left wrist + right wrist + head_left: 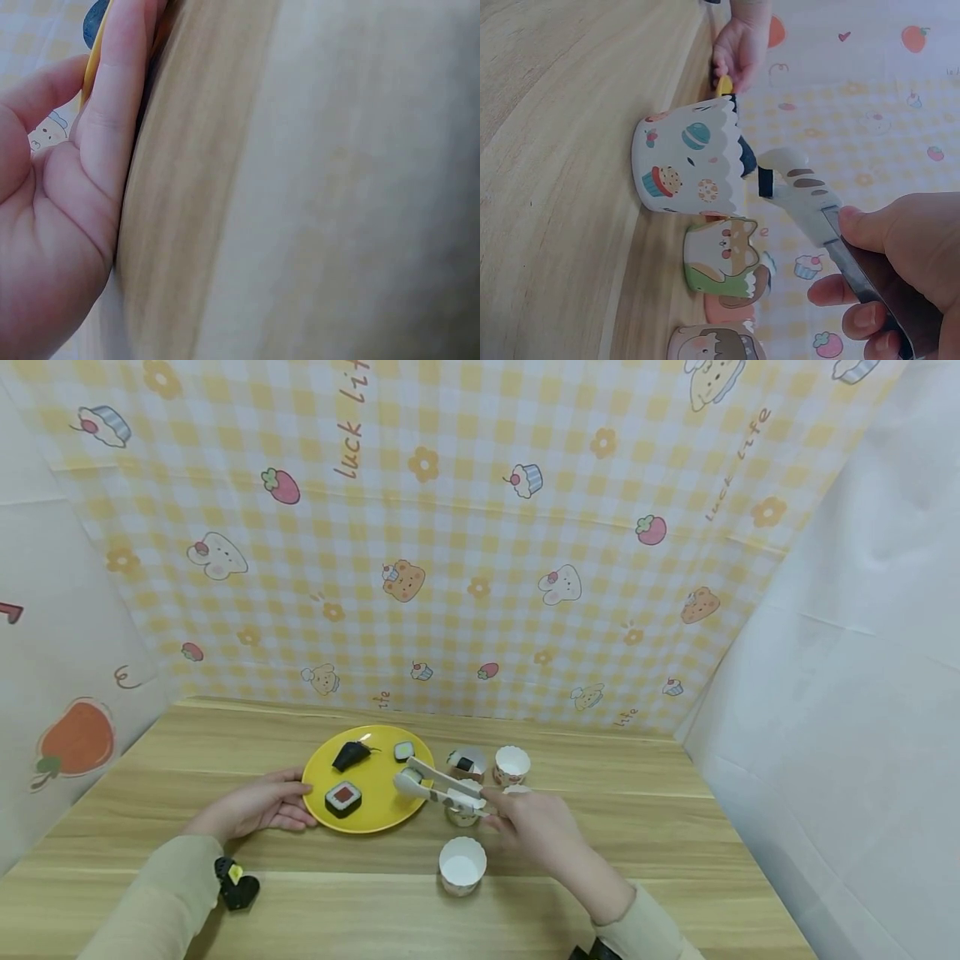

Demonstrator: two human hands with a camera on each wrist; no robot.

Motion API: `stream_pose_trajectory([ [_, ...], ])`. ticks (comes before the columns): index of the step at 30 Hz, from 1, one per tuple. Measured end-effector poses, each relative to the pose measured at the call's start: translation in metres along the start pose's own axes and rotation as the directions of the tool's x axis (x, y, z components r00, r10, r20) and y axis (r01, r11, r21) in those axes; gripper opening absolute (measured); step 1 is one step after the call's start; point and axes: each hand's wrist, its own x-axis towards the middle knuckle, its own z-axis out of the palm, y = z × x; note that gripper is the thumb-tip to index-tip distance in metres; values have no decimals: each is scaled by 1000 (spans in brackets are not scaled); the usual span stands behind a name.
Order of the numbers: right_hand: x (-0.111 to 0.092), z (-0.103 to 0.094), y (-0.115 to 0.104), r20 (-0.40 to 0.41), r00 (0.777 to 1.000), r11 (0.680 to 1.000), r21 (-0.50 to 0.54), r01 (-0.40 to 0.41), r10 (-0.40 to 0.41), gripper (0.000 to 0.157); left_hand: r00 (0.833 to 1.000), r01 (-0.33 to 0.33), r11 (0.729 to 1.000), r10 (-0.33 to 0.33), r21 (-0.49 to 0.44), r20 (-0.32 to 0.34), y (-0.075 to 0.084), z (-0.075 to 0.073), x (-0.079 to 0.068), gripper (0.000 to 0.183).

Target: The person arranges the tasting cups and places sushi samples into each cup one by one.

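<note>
My left hand (258,806) pinches the left rim of a yellow plate (378,793), thumb above and fingers below. On the plate lie a black cone-shaped hand roll (351,755), a sushi roll with a red centre (343,798) and a smaller one with a green centre (403,751). My right hand (536,827) grips tongs (810,214) with white paw-shaped tips, held over the plate's right edge. A small black piece (766,182) shows at the tips in the right wrist view; I cannot tell whether they pinch it.
A paper cup (462,866) stands in front of the tongs. Several more cups are grouped right of the plate, including a back right one (512,766). One at the back left contains a white piece with a black band (466,763). A patterned cloth (450,635) hangs behind the table.
</note>
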Motion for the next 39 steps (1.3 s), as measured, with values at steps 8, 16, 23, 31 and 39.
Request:
stream_pose_trajectory([
  [8, -4, -6, 3, 8, 999, 999, 13, -40, 40, 37, 1000, 3, 1000, -3, 8, -6, -1, -1, 1, 65],
  [16, -8, -8, 8, 6, 997, 997, 21, -78, 77, 37, 1000, 0, 1000, 0, 5, -6, -2, -1, 1, 64],
  [23, -14, -12, 12, -31, 996, 995, 50, -81, 82, 41, 1000, -4, 1000, 4, 7, -1, -1, -1, 0, 64],
  [31, -22, -13, 21, -26, 991, 987, 95, -128, 131, 37, 1000, -2, 1000, 2, 3, -8, 0, 0, 0, 63],
  [39, -28, -15, 26, -24, 984, 981, 86, -174, 176, 37, 1000, 5, 1000, -5, 2, -9, 0, 1, 0, 61],
])
